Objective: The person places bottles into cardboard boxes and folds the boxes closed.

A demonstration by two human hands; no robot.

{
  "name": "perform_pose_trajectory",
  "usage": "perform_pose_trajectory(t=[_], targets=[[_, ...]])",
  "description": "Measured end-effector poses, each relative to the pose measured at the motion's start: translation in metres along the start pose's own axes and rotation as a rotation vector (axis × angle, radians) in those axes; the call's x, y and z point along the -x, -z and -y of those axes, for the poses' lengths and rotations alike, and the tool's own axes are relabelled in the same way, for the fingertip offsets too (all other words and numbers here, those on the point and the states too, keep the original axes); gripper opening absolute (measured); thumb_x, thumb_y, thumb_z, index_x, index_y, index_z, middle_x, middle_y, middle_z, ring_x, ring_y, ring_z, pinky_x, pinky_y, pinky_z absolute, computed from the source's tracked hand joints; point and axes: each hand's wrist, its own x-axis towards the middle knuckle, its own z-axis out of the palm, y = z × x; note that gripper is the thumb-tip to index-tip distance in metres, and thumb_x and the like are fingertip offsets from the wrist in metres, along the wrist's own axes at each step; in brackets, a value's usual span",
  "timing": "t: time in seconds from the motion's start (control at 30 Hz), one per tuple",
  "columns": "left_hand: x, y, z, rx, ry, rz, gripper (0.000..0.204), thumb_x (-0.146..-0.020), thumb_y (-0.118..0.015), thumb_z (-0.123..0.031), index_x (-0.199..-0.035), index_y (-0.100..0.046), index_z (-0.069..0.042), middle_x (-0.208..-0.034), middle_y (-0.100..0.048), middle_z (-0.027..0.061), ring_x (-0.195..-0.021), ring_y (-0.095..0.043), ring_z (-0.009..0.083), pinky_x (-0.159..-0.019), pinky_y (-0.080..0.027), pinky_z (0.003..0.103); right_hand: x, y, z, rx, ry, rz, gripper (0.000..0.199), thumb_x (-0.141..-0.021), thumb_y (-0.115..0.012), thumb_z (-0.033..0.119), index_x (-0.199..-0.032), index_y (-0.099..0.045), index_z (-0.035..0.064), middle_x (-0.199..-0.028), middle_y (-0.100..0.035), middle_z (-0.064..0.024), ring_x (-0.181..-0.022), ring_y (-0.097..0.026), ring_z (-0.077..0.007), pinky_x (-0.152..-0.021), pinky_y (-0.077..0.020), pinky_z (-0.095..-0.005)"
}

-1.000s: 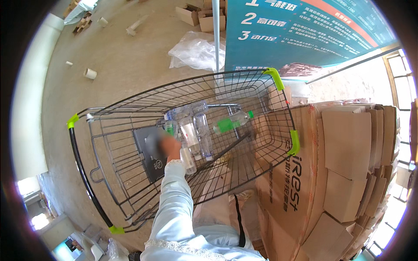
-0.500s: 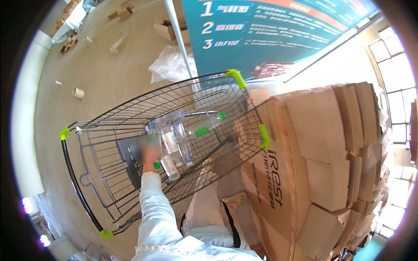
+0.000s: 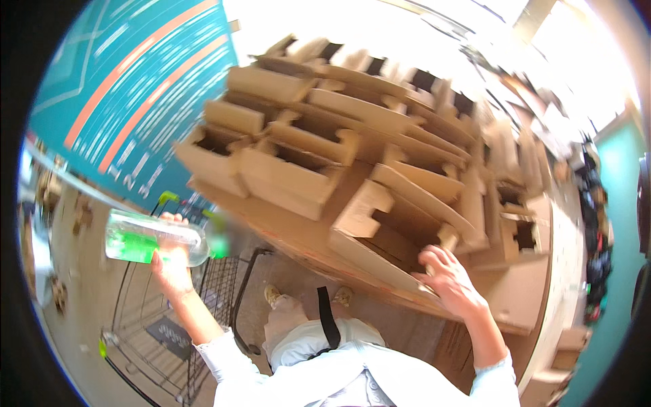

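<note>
My left hand (image 3: 173, 264) is wrapped round a clear plastic bottle (image 3: 132, 234) with a green label and a green cap. The bottle lies nearly level in the air at the left, its cap pointing right and blurred. At the right, my right hand (image 3: 451, 281) grips the near right edge of an open cardboard box (image 3: 380, 261). Its flaps stand up, and the part of its inside that shows holds nothing visible. This box sits at the near edge of a group of similar open boxes (image 3: 288, 180).
Below the bottle stands a wire shopping cart (image 3: 217, 292) with green corners. A teal banner (image 3: 135, 102) rises at the far left. The boxes rest on a large brown cardboard surface (image 3: 271, 227) in front of me. Dark items line the teal wall (image 3: 620, 197) at right.
My view has turned right from the cart to the boxes. My left hand has lifted a bottle out of the cart. My right hand has come into view on a box.
</note>
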Motion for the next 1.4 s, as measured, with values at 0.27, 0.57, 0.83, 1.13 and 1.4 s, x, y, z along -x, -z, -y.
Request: perform_pose_trajectory(t=[0.27,0.57,0.83,1.13,1.4], targets=[[0.009,-0.312,0.072,-0.226,0.058,1.088,0.067,-0.067,-0.087,-0.025,-0.122,-0.056,-0.001,-0.116,-0.064,0.0127,-0.106,-0.061,0.0218,-0.096,-0.047,0.037,0.034,-0.018,-0.008,-0.009,-0.095,-0.123,0.016,-0.082,-0.062,0.014,-0.089,-0.069,0.0016,-0.118,-0.051,-0.0141,-0.122,-0.045,-0.0302,-0.107,-0.0379,-0.0388],[0.020,-0.357,0.146,-1.103,0.294,1.928,0.068,-0.057,-0.084,-0.013,-0.116,-0.055,0.002,-0.097,-0.068,0.0229,-0.093,-0.066,0.0372,-0.084,-0.052,0.041,0.052,-0.030,-0.006,0.031,-0.168,-0.331,0.015,-0.078,-0.064,0.015,-0.083,-0.069,0.0018,-0.114,-0.056,-0.0124,-0.128,-0.045,-0.0293,-0.116,-0.0330,-0.0423],[0.054,-0.352,0.204,-1.838,-0.120,2.233,0.057,-0.069,-0.082,-0.024,-0.120,-0.065,-0.008,-0.111,-0.069,0.0147,-0.107,-0.066,0.0313,-0.088,-0.055,0.041,0.047,-0.041,-0.010,0.031,-0.100,-0.384,0.018,-0.072,-0.061,0.016,-0.083,-0.068,0.0030,-0.119,-0.058,-0.0115,-0.129,-0.043,-0.0281,-0.117,-0.0313,-0.0419],[0.028,-0.334,0.205,-1.397,-0.038,2.146,0.026,-0.085,-0.061,-0.016,-0.109,-0.067,-0.007,-0.104,-0.068,0.0207,-0.101,-0.065,0.0378,-0.087,-0.053,0.046,0.038,-0.038,-0.022,0.026,-0.139,-0.478,0.021,-0.065,-0.063,0.013,-0.084,-0.066,0.0020,-0.107,-0.056,-0.0106,-0.123,-0.047,-0.0283,-0.113,-0.0375,-0.0426],[-0.006,-0.248,0.026,-0.740,-0.237,1.106,0.036,-0.090,-0.063,-0.008,-0.125,-0.060,-0.002,-0.120,-0.065,0.0166,-0.109,-0.064,0.0322,-0.093,-0.051,0.038,0.036,-0.033,-0.010,0.039,-0.279,-0.451,0.023,-0.064,-0.064,0.005,-0.086,-0.070,0.0077,-0.109,-0.058,-0.0102,-0.119,-0.050,-0.0355,-0.102,-0.0436,-0.0483]])
